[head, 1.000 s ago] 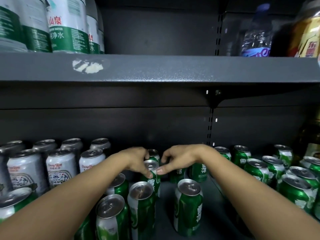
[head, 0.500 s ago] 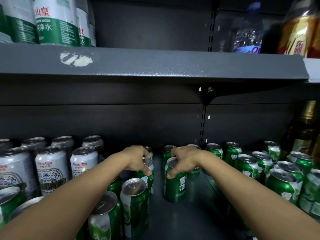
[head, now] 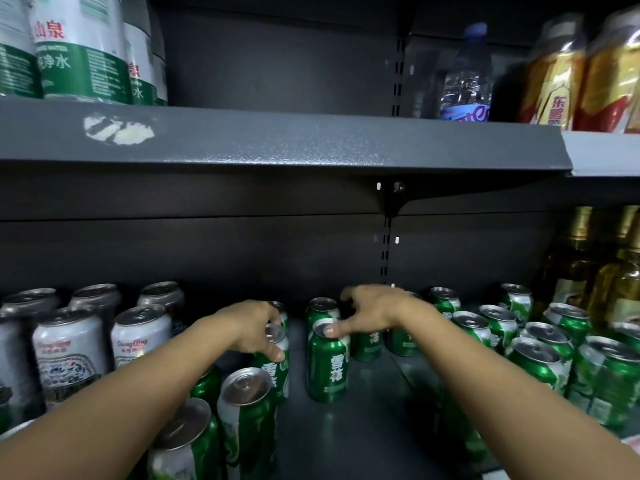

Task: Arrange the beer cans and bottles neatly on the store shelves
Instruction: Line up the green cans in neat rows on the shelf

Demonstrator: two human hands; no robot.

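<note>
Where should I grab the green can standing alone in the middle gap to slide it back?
Grip the green can round its upper wall from above and in front. It stands upright with bare shelf beside it; the right hand already has its thumb on the lid.

brightness: dim overall, dark back panel (head: pixel 263 258) swallows detail
source: light from front and above, upper shelf edge (head: pixel 277 140) lit and grainy
shadows: deep under upper shelf, dark behind rear cans
glare: highlights on can tops (head: pixel 246 382), foil bottles (head: pixel 554 81) shiny
blur: soft on right hand (head: pixel 370 311), water bottle (head: pixel 465 74), white-green packs (head: pixel 79 53)
distortion: wide-angle bowing, shelf edge curved, corner cans (head: pixel 613 375) stretched
focus: centre green can (head: pixel 327 362) sharpest, label legible
</note>
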